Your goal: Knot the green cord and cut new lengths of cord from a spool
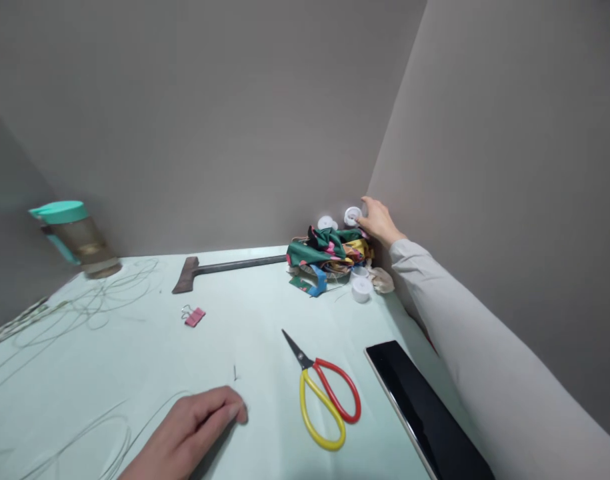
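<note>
My right hand (379,223) reaches to the back corner, its thumb and finger closed on a small white spool (353,215) above a heap of patterned cloth (319,252). A second white spool (325,223) sits beside it, behind the cloth. My left hand (195,427) rests on the table at the front, fingers curled together and thumb against them, with nothing visible in them. Close to its fingertips is a thin dark pin-like piece (235,373). Scissors (312,373) with one red and one yellow handle lie between my hands, blades partly crossed and pointing away.
A black phone (425,407) lies under my right sleeve. Along the back is an axe-like tool (189,275), with a pink binder clip (195,317) before it. A teal-lidded bottle (82,237) and loose thin cord (97,303) are left. Another white spool (361,289) lies below the cloth.
</note>
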A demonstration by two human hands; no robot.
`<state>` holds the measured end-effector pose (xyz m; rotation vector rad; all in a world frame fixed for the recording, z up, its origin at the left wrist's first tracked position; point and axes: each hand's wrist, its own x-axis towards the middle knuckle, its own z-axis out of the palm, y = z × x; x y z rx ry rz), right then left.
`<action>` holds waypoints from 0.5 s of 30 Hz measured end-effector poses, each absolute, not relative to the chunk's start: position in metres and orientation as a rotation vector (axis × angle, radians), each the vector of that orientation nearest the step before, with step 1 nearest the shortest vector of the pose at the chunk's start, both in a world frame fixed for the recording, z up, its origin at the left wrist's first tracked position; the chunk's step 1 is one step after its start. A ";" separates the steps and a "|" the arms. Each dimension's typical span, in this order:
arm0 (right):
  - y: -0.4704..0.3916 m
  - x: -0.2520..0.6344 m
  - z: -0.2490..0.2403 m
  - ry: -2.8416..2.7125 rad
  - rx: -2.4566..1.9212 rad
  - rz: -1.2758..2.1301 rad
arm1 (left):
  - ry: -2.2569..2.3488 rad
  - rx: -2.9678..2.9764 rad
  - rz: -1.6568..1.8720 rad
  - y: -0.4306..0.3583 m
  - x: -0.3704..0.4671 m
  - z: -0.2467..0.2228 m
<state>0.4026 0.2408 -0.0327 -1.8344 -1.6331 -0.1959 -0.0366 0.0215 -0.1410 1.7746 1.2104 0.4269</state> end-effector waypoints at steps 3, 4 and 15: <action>0.234 0.396 -0.036 -1.692 -1.824 -0.186 | 1.207 1.677 0.472 0.023 -0.034 -0.134; 0.229 0.393 -0.036 -1.708 -1.812 -0.176 | 1.213 1.640 0.491 0.023 -0.033 -0.133; 0.078 0.269 -0.020 -2.000 -1.241 0.519 | 1.083 1.400 0.732 -0.014 -0.025 -0.095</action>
